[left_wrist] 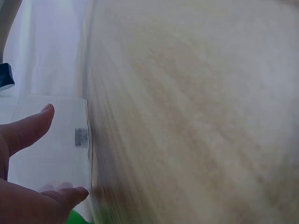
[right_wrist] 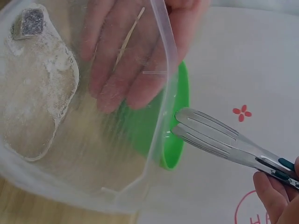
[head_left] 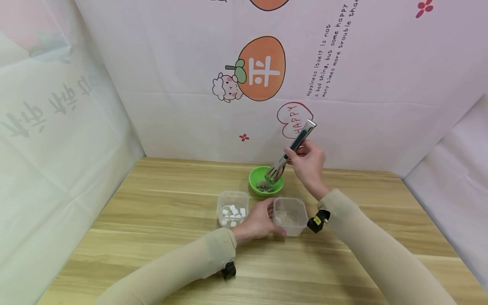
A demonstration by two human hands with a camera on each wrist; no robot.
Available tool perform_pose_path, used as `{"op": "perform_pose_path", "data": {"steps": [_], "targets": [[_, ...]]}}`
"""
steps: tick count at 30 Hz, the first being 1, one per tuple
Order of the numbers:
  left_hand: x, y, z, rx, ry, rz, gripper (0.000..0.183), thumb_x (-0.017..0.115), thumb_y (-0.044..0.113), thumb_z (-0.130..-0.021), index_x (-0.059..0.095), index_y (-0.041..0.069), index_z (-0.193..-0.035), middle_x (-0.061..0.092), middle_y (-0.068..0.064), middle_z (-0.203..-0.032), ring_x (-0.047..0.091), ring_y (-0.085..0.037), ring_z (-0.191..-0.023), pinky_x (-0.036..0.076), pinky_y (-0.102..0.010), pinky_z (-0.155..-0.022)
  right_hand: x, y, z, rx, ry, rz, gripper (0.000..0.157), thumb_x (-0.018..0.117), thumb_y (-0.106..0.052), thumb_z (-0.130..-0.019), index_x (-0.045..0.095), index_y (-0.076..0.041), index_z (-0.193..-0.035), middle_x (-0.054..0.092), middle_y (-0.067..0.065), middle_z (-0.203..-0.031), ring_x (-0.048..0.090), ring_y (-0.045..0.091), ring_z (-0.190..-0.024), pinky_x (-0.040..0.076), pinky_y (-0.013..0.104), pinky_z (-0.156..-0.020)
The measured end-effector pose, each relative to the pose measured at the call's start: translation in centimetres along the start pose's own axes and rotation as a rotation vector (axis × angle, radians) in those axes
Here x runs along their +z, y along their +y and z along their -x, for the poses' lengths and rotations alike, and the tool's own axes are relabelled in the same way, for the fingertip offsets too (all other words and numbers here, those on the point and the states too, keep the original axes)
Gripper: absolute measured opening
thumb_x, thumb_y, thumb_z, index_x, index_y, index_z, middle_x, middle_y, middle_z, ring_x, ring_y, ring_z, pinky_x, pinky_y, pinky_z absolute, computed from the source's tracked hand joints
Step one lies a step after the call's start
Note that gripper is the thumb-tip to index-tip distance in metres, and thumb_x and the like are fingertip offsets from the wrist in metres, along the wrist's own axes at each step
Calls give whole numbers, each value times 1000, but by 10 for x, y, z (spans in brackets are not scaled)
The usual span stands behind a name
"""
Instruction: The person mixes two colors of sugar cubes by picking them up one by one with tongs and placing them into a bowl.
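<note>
R hand (head_left: 309, 165): pinches tongs (head_left: 299, 140) w/ thumb + fingers at the teal-trimmed handle; stands R of green bowl (head_left: 253, 179).
Tongs jaws: narrow, tips close tog.; no pc seen btwn them in R wrist view. Touching the pcs or not: can't tell.
Tongs to bowl: the key relation. Long axis slants from handle end (high, far R) down to tips (near L), tips over the bowl's R half. Dark grey pcs (head_left: 263, 186) lie on bowl floor, near side, so down + a bit L/near of tips.
Bowl: far part of table (head_left: 164, 212), beyond the two tubs, roughly btwn them L to R.
L hand (head_left: 260, 220): holds R tub (head_left: 295, 231) from its L side, thumb on near side, fingers on far side; sits just near of bowl, but R hand has the tongs reaching in.
R tub: clear, upright, near + R of bowl; one dark cube (right_wrist: 32, 22) inside per R wrist view, too faint in head view.
L tub (head_left: 223, 200): clear, L of L hand, w/ white cubes (head_left: 234, 210); neither hand grips it.
</note>
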State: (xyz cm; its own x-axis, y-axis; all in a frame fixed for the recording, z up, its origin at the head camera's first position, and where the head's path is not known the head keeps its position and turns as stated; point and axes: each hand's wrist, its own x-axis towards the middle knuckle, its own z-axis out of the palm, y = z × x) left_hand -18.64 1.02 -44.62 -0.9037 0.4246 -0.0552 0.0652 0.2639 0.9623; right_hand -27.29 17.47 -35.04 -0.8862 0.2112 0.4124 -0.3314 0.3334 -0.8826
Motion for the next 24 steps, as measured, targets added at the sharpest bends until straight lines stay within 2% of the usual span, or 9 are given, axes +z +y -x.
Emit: {"op": "perform_pose_path", "data": {"steps": [6, 12, 14, 20, 24], "targets": [[1, 2, 0, 1, 4, 13, 101, 97, -5, -67, 46, 0, -154, 56, -15, -151, 54, -30, -139, 45, -37, -117, -18, -11, 8, -84, 9, -19, 27, 82, -9, -93, 70, 8, -111, 74, 21, -89, 74, 23, -69, 66, 38, -68], [2, 2, 0, 3, 5, 9, 102, 96, -5, -67, 45, 0, -154, 55, -17, -152, 53, -33, -139, 44, -39, -117, -40, -28, 18, -183, -39, -17, 23, 82, -6, -92, 70, 9, -105, 73, 22, -87, 72, 16, -67, 64, 26, -64], [2, 2, 0, 2, 5, 10, 102, 96, -5, -66, 45, 0, -155, 55, -17, -152, 53, -33, -139, 44, -40, -118, -47, -33, 21, -201, -69, -3, 21, 82, -6, -92, 71, 8, -103, 74, 21, -86, 72, 16, -67, 64, 25, -63], [2, 3, 1, 0, 12, 7, 103, 96, -5, -65, 45, 0, -155, 56, -17, -151, 54, -33, -139, 44, -41, -118, -62, -38, 33, -199, -161, 63, 16, 82, -6, -93, 72, 5, -101, 75, 16, -84, 73, 17, -68, 64, 25, -63], [3, 3, 0, 3, 14, -3, 103, 97, -4, -65, 47, 2, -154, 58, -14, -150, 55, -29, -138, 44, -39, -118, -70, -36, 45, -173, -199, 99, 18, 81, -6, -93, 73, 4, -107, 75, 15, -83, 73, 21, -69, 63, 24, -61]]}}
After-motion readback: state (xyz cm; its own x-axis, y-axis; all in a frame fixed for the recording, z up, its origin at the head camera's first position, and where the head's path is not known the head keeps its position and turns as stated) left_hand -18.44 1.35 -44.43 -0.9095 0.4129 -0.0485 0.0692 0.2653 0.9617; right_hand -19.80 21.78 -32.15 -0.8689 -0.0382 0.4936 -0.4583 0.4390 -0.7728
